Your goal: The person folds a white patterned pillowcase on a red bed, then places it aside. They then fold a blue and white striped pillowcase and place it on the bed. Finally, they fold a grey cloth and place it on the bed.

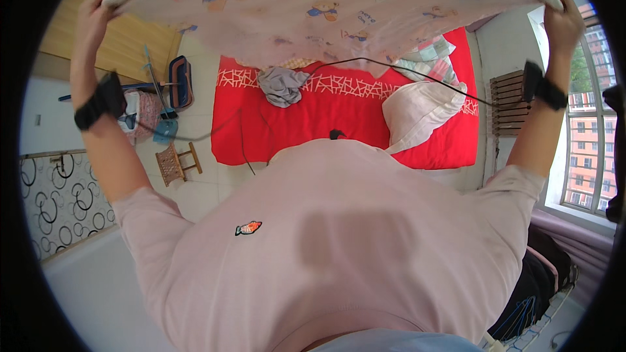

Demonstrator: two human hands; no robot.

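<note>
A pale bed sheet [274, 19] printed with cartoon bears is stretched wide across the top of the view. My left hand [96, 5] grips its left corner, and my right hand [565, 18] is closed round the right corner. Both arms are raised and spread well apart. Between them the sheet sags, hiding the far part of the bed. Below the sheet shows a red bed cover [326, 120] with a white-patterned band. On it lie a crumpled grey cloth [283, 85], a white pillow or bundled cloth [420, 114] and a checked cloth [433, 58].
Black wrist devices [99, 101] trail dark cables [365, 60] in front of the bed. On the left floor stand a small wooden stool [179, 164], a dustpan [180, 81] and a pink bundle [140, 111]. A radiator [507, 101] and barred window [587, 124] flank the right side.
</note>
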